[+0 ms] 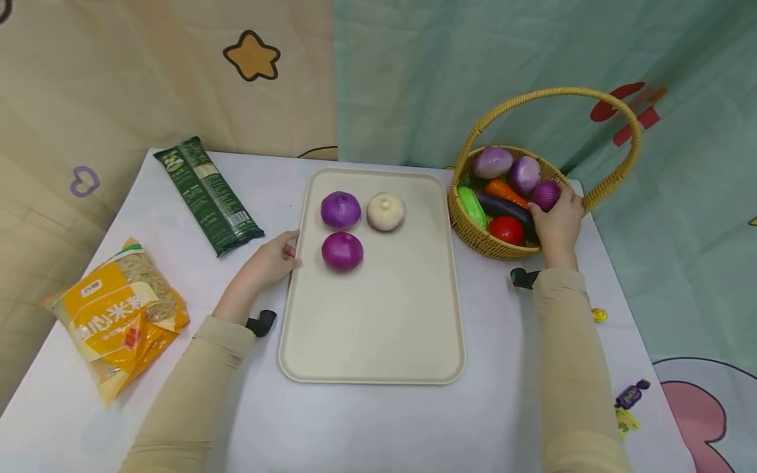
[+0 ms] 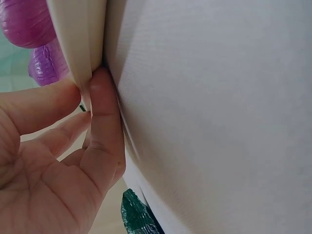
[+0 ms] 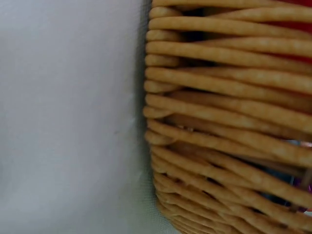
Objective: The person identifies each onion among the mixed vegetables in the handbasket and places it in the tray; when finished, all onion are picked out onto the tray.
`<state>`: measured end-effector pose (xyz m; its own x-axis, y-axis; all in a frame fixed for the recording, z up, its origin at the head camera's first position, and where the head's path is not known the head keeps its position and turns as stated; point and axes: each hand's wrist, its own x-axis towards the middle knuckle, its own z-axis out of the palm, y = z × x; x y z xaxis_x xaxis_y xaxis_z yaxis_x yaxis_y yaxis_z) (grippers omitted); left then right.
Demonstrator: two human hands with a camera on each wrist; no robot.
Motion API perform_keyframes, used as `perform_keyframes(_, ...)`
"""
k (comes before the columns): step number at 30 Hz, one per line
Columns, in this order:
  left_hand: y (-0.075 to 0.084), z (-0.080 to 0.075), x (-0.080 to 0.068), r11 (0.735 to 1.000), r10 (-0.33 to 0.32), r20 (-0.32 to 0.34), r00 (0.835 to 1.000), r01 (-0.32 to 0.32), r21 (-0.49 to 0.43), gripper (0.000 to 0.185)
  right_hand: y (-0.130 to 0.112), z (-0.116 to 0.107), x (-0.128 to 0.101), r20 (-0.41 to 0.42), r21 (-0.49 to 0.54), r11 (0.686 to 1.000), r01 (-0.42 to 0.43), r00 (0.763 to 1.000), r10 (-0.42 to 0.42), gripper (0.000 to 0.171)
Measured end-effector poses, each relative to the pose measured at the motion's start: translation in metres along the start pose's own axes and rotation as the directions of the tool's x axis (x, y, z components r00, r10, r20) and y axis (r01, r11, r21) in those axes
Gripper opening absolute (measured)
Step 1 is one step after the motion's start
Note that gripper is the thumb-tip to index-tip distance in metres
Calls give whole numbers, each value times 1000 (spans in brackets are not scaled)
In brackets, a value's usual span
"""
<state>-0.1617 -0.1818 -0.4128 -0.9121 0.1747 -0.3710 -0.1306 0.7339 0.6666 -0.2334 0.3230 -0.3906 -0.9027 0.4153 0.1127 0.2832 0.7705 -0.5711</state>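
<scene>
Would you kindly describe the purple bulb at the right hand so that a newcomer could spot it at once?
Right of the beige tray stands a handled wicker basket. At the right side inside it, the right hand grips a purple bulb. Its deeper, magenta-purple colour sets it apart from the two paler lilac bulbs farther back.

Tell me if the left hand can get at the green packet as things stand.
Probably yes: the green packet lies close to the left hand, with nothing standing between them. The hand pinches the edge of the tray, though, so it would likely have to let go first.
</scene>
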Motion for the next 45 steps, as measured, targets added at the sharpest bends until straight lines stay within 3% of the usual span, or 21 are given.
perform_keyframes(4,1,1,2,1000,0,6,1000,0,-2,65,3,1,0,-20,-9,1000,-8,1000,8,68)
perform_keyframes(7,2,2,4,1000,4,7,1000,-4,3,65,6,2,-2,-48,46,998,-32,998,35,67)
perform_keyframes(11,2,2,5,1000,6,16,1000,-6,1,65,3,2,-13,-145,224,974,-34,987,68,64)
perform_keyframes(14,4,2,5,1000,3,19,1000,-3,-2,65,-11,0,-34,-164,395,919,2,984,68,58)
perform_keyframes(18,5,0,5,1000,0,15,1000,0,0,66,-42,0,-70,-38,518,855,16,999,4,54)
perform_keyframes(21,5,-1,6,1000,-5,8,1000,5,1,66,-69,10,-95,158,566,824,-14,983,-92,53)
perform_keyframes(23,4,-2,6,1000,-5,6,1000,5,1,66,-85,22,-108,286,591,805,-55,947,-145,53)
perform_keyframes(25,3,-2,6,1000,-6,5,1000,6,-3,66,-100,37,-119,413,598,794,-111,891,-187,54)
perform_keyframes(29,1,-2,5,1000,-5,7,1000,5,-9,66,-115,71,-134,558,538,829,-153,802,-214,53)
perform_keyframes(32,0,-1,5,1000,-6,7,1000,6,-11,65,-120,92,-138,619,495,848,-188,761,-192,52)
perform_keyframes(35,1,0,4,1000,-9,7,1000,9,-11,66,-121,104,-139,643,486,843,-232,748,-165,52)
perform_keyframes(40,1,0,3,1000,-5,6,1000,5,-5,66,-120,109,-140,651,501,824,-264,743,-158,49)
perform_keyframes(45,1,0,2,1000,3,-3,1000,-3,2,66,-119,104,-142,626,483,855,-191,758,-183,49)
